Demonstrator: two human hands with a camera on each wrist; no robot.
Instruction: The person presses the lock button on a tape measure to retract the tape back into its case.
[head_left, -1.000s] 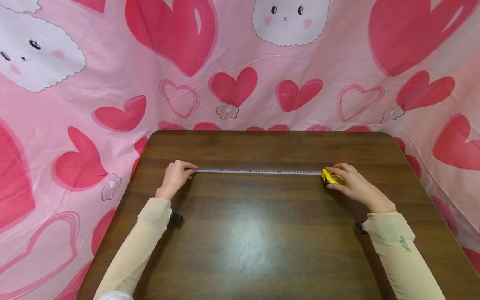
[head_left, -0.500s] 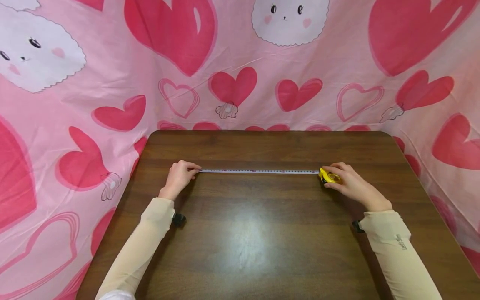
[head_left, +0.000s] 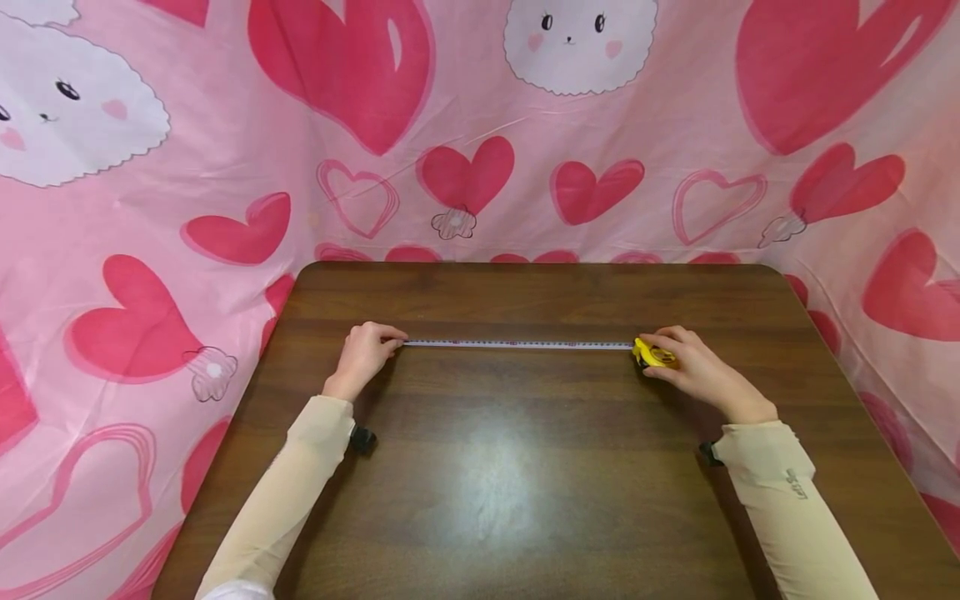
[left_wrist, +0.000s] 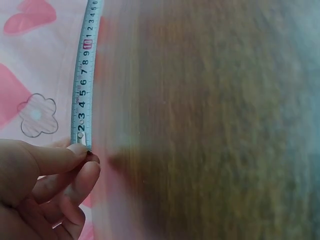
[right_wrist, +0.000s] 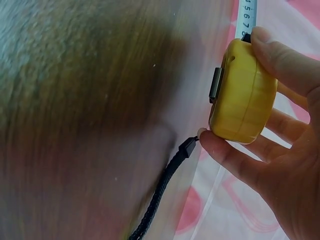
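A yellow tape measure (head_left: pixel 654 353) is gripped in my right hand (head_left: pixel 693 371), thumb and fingers spread around its case. Its white blade (head_left: pixel 517 343) runs straight to the left across the far half of the table. My left hand (head_left: pixel 366 358) pinches the free end of the blade between thumb and finger. In the left wrist view the blade (left_wrist: pixel 83 85) shows its centimetre numbers, the first of them close to the thumb tip. The right wrist view shows the yellow case (right_wrist: pixel 245 95) with a black lock button on its side and a black wrist cord (right_wrist: pixel 162 187) hanging from it.
The brown wood-grain table (head_left: pixel 487 467) has rounded far corners. A pink cloth (head_left: pixel 600 125) printed with hearts and white faces hangs behind it and along both sides. A small black camera (head_left: pixel 363 440) sits at the left wrist, another (head_left: pixel 711 454) at the right.
My hands have drawn closer together, the left hand moving right and the right hand moving left. The exposed stretch of blade has become shorter. Both hands keep their hold.
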